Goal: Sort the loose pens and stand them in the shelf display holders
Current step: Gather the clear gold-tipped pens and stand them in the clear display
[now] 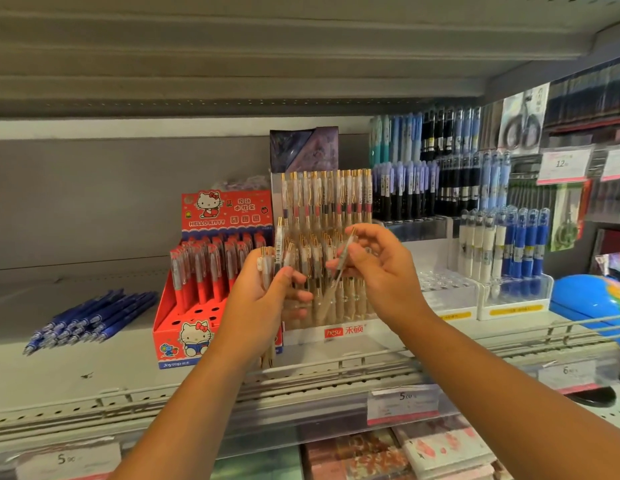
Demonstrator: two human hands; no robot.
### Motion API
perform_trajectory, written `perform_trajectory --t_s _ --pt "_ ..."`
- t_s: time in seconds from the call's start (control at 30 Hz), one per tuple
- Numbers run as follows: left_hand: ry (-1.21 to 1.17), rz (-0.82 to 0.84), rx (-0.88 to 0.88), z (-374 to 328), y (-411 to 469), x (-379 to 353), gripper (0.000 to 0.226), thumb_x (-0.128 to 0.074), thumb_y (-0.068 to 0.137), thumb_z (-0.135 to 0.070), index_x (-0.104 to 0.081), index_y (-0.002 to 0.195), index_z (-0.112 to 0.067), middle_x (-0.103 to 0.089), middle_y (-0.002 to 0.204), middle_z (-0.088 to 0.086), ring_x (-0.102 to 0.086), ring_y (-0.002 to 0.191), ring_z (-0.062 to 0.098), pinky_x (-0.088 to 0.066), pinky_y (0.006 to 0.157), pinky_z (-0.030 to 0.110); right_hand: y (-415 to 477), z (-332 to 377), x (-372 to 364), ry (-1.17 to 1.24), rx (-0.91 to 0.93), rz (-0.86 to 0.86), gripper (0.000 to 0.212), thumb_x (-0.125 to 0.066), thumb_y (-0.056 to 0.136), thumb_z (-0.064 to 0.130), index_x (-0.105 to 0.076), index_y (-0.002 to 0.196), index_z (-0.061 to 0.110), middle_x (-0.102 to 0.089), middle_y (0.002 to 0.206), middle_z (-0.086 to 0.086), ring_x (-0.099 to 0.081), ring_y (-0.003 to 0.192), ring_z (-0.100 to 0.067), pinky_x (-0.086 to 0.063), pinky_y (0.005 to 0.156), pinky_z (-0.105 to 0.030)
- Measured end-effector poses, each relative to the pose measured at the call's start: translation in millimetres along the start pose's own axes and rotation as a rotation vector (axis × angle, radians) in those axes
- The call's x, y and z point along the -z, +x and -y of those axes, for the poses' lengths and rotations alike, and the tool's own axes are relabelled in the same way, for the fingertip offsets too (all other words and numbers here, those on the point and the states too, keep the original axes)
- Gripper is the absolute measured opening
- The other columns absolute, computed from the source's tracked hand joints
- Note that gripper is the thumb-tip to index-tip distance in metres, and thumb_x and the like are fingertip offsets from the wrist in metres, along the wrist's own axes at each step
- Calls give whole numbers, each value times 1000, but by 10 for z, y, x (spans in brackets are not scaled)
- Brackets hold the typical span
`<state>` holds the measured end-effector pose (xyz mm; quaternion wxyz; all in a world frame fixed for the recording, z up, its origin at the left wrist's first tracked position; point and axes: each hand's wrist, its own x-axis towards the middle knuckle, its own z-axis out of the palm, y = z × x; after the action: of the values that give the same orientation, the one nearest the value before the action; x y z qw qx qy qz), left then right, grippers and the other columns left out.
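One head-worn view — close, facing straight into the shelf (94, 368), looking slightly up at the display holders (336, 332).

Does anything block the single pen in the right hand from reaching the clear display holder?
Nothing visible does. The right hand pinches the pen just before the clear holder; the left hand grips its pen bundle to the side.

A blue rounded object (592, 303) lies at the right end of the shelf (104, 372), and price labels (403, 403) sit along its front edge. Patterned notebooks (398, 452) lie on the level below; a hanging pack with a bicycle picture (523, 119) shows at the upper right beside a price card (563, 164).
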<state>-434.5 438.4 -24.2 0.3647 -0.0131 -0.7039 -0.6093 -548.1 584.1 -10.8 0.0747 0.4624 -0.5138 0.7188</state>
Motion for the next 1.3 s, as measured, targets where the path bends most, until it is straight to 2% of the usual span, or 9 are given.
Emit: perform_trajectory --t_s 0.13,0.3,0.43,0.53,0.83,0.93,1.03,1.17,1.3 --pt "19 8 15 -32 -22 0 11 -50 102 -15 -55 105 -25 -71 89 -2 -72 69 24 -59 54 36 46 -23 41 7 65 -147 20 -45 102 8 -55 118 16 -62 93 -6 -73 76 -22 -58 64 -24" --pt "-1 30 37 -31 -26 -7 13 -53 101 -16 -55 108 -27 -72 92 -1 -71 67 22 -59 54 35 77 -69 85 -92 153 -253 22 -45 104 14 -54 119 27 -63 92 18 -73 81 -18 -59 72 -27" --pt "-12 46 44 -9 -18 -17 12 -55 100 -15 -57 109 -22 -73 95 2 -71 69 23 -58 56 34 87 -102 95 -173 134 -246 26 -46 103 16 -53 116 37 -64 97 11 -72 85 -16 -59 79 -37" --pt "33 61 45 -4 -16 -28 9 -55 99 -13 -59 108 -15 -73 95 2 -72 71 24 -59 57 32 111 -149 85 -268 76 -219 26 -49 102 18 -53 115 40 -65 100 18 -70 89 -11 -58 83 -41" --pt "66 36 26 5 -16 -37 10 -58 98 -14 -63 105 -18 -73 89 4 -73 73 27 -59 58 31 132 -247 97 -454 -14 -146 25 -63 95 15 -63 117 27 -63 85 15 -65 85 -6 -61 70 -33" --pt "81 30 30 15 -17 -34 13 -61 96 -15 -68 102 -26 -72 84 5 -73 75 26 -59 58 31 122 -237 94 -476 1 -145 21 -66 93 16 -60 107 30 -65 80 15 -64 80 2 -61 68 -35" --pt "94 32 32 15 -20 -41 16 -62 96 -15 -70 101 -28 -73 82 7 -73 75 26 -60 59 33 119 -237 95 -470 -12 -131 19 -66 93 17 -59 102 32 -65 81 14 -65 79 1 -61 66 -33" --pt "83 23 50 -12 -24 -47 11 -61 96 -14 -69 102 -20 -73 80 10 -73 75 27 -60 61 31 111 -225 99 -453 -32 -106 25 -65 93 13 -59 102 36 -66 81 11 -67 72 -5 -59 56 -24" --pt "46 0 59 -64 -34 -54 12 -60 97 -12 -67 105 -15 -73 82 12 -73 75 26 -59 61 28 105 -213 87 -467 -42 -108 30 -65 93 12 -59 100 40 -66 78 11 -66 71 -3 -60 61 -29"
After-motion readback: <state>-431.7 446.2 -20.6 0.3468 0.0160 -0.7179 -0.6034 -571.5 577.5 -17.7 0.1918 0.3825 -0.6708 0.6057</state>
